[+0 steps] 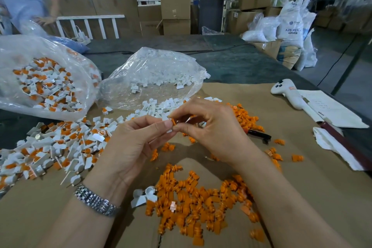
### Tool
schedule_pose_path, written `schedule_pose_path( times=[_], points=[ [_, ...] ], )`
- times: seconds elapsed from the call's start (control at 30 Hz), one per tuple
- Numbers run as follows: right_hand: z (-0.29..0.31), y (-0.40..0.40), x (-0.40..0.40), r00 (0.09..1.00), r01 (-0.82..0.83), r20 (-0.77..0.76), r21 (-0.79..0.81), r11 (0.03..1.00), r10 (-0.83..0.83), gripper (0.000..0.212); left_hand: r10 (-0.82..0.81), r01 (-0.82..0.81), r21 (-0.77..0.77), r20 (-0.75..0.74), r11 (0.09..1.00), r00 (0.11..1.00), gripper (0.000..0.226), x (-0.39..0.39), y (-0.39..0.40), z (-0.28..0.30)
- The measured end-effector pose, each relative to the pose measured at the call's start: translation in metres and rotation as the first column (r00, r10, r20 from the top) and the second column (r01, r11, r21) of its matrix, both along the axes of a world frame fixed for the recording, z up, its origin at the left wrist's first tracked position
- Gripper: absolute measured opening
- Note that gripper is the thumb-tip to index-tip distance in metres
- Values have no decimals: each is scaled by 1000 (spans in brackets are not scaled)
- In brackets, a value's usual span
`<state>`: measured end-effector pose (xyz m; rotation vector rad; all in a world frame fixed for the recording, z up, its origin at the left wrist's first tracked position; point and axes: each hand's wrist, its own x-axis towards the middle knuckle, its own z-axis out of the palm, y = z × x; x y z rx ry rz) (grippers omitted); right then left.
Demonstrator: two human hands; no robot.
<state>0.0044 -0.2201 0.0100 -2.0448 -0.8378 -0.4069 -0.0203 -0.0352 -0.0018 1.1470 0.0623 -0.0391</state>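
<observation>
Brown cardboard (302, 197) covers the table in a warehouse of stacked boxes. Above it, the left hand (138, 143) pinches a white cap (169, 130) between thumb and fingers. The right hand (213, 129) pinches an orange plug (173, 122) against that cap. A heap of orange plugs (201, 205) lies between the forearms, assembled pieces (50, 147) spread to the left, and two clear bags (153, 74) sit beyond.

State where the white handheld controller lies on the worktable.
In the head view the white controller lies far right, at the back edge of the cardboard, beside a sheet of paper and beyond the scattered orange plugs.
</observation>
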Motion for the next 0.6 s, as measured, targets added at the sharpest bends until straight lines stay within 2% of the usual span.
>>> schedule_pose_path(
  times=[0.13,0.2,0.27,0.33,0.4,0.6],
  points=[
    [2,-7,4,987,36,-157,-2,999,-35,32,35,-35,-11,-20,999,999,8,1,2,0],
    [2,-18,12,954,222,-166,-169,960,-250,40,56,-56,-4,-20,998,998,9,2,3,0],
    [-1,-32,19,849,403,-152,-432,807,-506,49,75,-75,6,-27,997,997,12,2,6,0],
    [-7,-42,23,742,416,-180,-632,654,-646,53,67,-67,7,-32,998,997,16,3,8,-1],
    [-11,-46,25,717,349,-197,-729,589,-668,49,48,-48,12,-36,999,998,15,3,10,-1],
    [-8,-35,18,781,390,-51,-738,551,-622,30,54,-54,10,-31,998,998,13,3,10,0]
  ],
)
